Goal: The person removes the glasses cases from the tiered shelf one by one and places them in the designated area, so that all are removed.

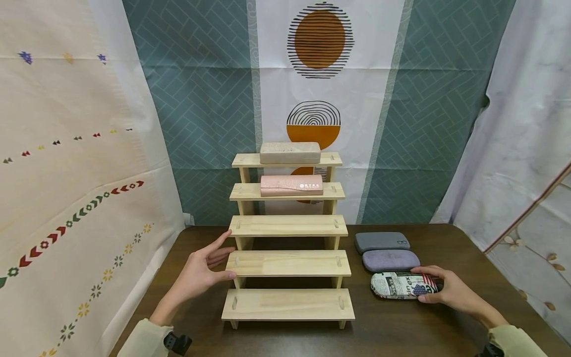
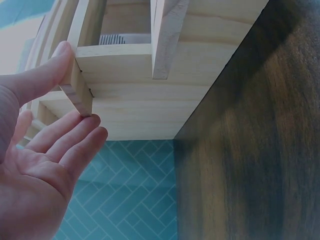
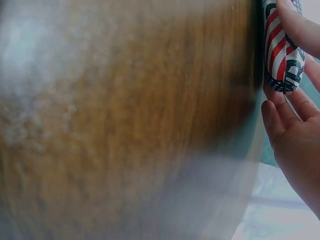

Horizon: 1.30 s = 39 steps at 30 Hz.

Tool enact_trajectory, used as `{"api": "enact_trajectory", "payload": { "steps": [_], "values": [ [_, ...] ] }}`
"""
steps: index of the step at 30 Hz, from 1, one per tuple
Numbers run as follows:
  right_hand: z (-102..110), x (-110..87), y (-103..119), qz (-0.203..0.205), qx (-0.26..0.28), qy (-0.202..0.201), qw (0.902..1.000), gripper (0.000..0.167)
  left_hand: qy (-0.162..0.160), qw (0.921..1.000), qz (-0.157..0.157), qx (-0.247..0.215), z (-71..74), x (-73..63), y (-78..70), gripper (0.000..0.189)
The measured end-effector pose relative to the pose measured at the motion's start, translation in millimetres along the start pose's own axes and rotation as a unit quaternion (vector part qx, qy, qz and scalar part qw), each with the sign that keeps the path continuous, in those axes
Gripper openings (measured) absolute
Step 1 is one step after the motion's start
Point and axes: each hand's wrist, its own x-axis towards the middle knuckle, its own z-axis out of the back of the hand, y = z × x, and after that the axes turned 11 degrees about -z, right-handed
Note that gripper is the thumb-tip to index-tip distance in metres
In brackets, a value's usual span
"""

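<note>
The head view looked forward and down from farther back; close in, the left wrist's shared its shelf (image 1: 288,225), the right's its patterned case (image 1: 398,286).

I see the slim, round-ended case in black-and-white newsprint with red-and-white stripes (image 1: 399,286) lying flat and crosswise on the dark brown wooden table (image 1: 388,329), its right end pinched by the right hand (image 1: 452,292). Left of it, I have the pale wooden five-step rack (image 1: 287,305) standing upright, its left side touched by the left hand (image 1: 199,267).
</note>
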Motion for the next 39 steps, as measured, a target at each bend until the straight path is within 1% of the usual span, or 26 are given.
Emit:
{"api": "enact_trajectory", "payload": {
  "steps": [2,8,11,17,20,26,30,33,35,39],
  "values": [
    [0,0.0,0,-0.003,-0.002,0.000,1.0000,0.062,0.000,1.0000,0.003,0.002,0.0,0.0,0.2,0.106],
    [0,0.1,0,-0.013,-0.005,0.001,0.9999,0.062,0.002,1.0000,0.000,0.007,0.5,-0.1,2.3,0.107],
    [0,-0.3,-1,-0.012,-0.004,0.000,0.9999,0.063,0.001,1.0000,0.002,0.005,0.4,-0.2,1.7,0.106],
    [0,-0.4,-1,-0.004,0.008,-0.003,1.0000,0.063,0.002,1.0000,-0.006,-0.006,0.1,0.6,0.2,0.103],
    [0,-0.2,-2,-0.005,0.011,-0.001,0.9999,0.062,0.002,1.0000,-0.005,-0.006,0.3,0.4,0.3,0.104],
    [0,-1.0,-1,-0.006,0.008,-0.001,1.0000,0.062,0.001,1.0000,0.004,0.002,0.4,-0.9,2.2,0.107],
    [4,-2.8,1,-0.001,-0.002,-0.010,0.9999,0.063,0.002,1.0000,0.005,0.003,0.0,-1.3,2.2,0.107],
    [11,-4.9,7,0.002,-0.023,-0.030,0.9993,0.063,0.003,1.0000,0.004,0.004,-0.3,-1.0,1.8,0.107],
    [18,-4.5,15,0.013,-0.038,-0.042,0.9983,0.064,0.004,1.0000,0.000,0.008,-0.2,-0.5,1.5,0.107],
    [31,1.6,43,0.031,-0.059,-0.058,0.9961,0.062,0.001,0.9999,-0.009,0.012,-0.1,0.2,1.1,0.105]
  ]
}}
